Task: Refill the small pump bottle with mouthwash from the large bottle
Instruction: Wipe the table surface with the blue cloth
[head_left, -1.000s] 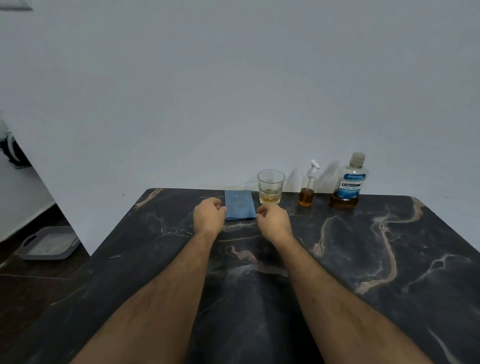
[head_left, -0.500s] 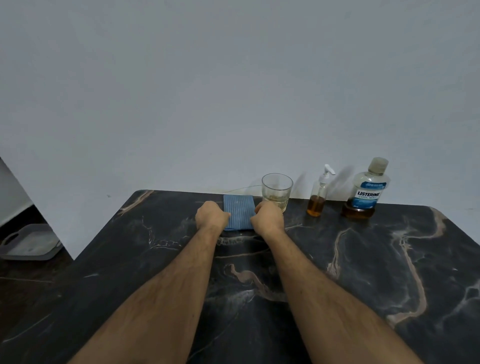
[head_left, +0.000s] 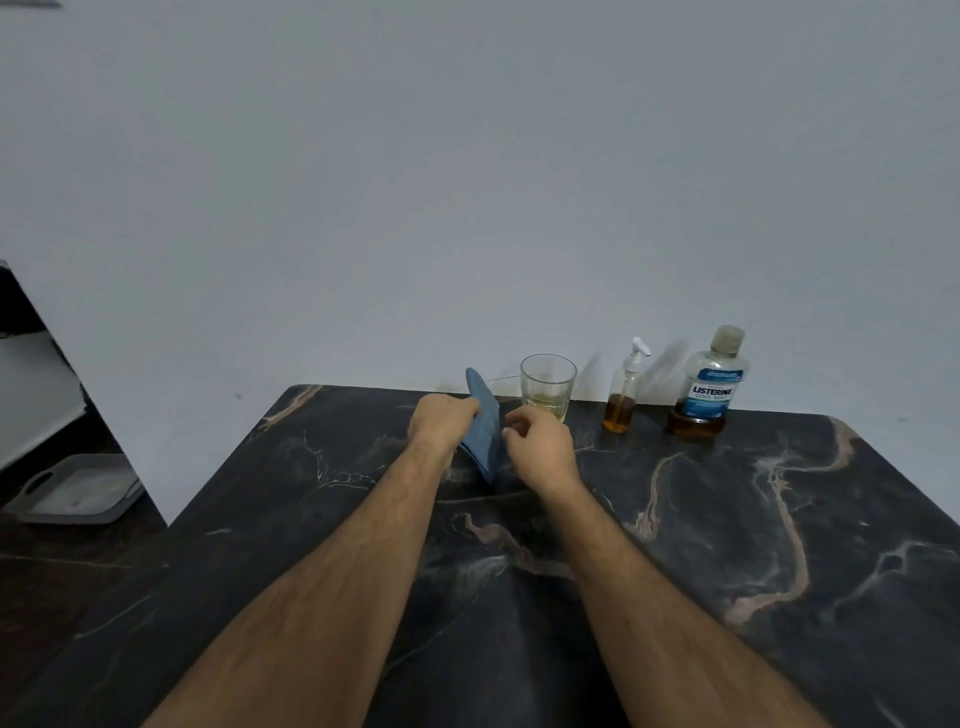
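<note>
Two hands busy: left hand (head_left: 447, 422) now lifts blue cloth (head_left: 483, 431) off desk (head_left: 727, 519), fingers pinching; right hand (head_left: 540, 441) loosely curled, empty. Pump bottle (head_left: 623, 395), Listerine bottle (head_left: 709, 389) untouched.

Readable only on the large bottle (head_left: 709, 384), far right on the table by the wall: "LISTERINE" in white letters on a dark blue band, "COOL MINT" just beneath on the lighter blue label. Smaller print above and below too blurred to read. No other legible text anywhere.
</note>
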